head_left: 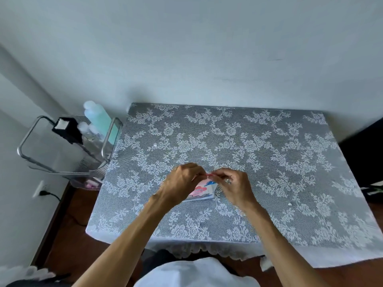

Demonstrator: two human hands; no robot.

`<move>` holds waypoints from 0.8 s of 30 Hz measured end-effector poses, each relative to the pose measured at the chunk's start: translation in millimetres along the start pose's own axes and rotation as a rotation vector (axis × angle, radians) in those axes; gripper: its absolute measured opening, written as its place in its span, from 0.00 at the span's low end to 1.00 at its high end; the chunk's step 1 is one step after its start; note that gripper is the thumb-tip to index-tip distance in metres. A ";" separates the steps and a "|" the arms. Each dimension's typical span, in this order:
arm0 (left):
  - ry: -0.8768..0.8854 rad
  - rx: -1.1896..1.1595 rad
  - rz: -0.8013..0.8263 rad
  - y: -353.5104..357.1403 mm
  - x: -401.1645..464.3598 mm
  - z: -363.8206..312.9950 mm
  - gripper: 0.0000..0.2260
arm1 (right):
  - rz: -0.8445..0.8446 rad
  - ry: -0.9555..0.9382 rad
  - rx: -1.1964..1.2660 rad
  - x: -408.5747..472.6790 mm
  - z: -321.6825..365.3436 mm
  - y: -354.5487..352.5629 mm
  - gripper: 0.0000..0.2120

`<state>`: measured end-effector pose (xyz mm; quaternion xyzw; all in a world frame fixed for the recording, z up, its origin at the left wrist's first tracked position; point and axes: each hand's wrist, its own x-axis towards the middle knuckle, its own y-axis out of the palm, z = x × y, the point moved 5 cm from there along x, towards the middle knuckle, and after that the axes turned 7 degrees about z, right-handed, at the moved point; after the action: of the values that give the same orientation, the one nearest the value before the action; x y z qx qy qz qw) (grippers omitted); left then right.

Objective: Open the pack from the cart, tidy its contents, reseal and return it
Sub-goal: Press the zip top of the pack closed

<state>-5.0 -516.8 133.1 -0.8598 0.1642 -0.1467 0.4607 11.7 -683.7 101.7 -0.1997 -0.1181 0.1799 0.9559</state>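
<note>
Head view, both hands' grip pinching glossy pink pack (202,190) (top edge), lace tablecloth (269,162) beneath.

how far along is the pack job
Done: the small pink and white plastic pack is off the metal wire cart and on the lace-covered table. In hand: left hand and right hand pinch its top edge. Whether opening or resealing is unclear; returning it remains.

I see a lace-covered table (238,141) against a plain white wall (186,48), dark wooden floor (72,235) below, wall outlet (39,190) at left.
</note>
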 end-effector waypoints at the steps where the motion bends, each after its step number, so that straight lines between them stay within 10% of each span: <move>1: 0.005 -0.001 0.007 0.1 -0.7 -0.4 0.07 | 0.004 -0.023 -0.022 -0.4 -1.5 0.2 0.16; 24: -0.030 0.007 0.048 -0.8 -1.1 1.6 0.05 | 0.119 0.033 -0.066 4.4 -9.1 3.7 0.09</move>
<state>-5.2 -514.7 132.8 -0.8560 0.1774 -0.1231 0.4697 17.3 -681.9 92.7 -0.2409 -0.0963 0.2293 0.9381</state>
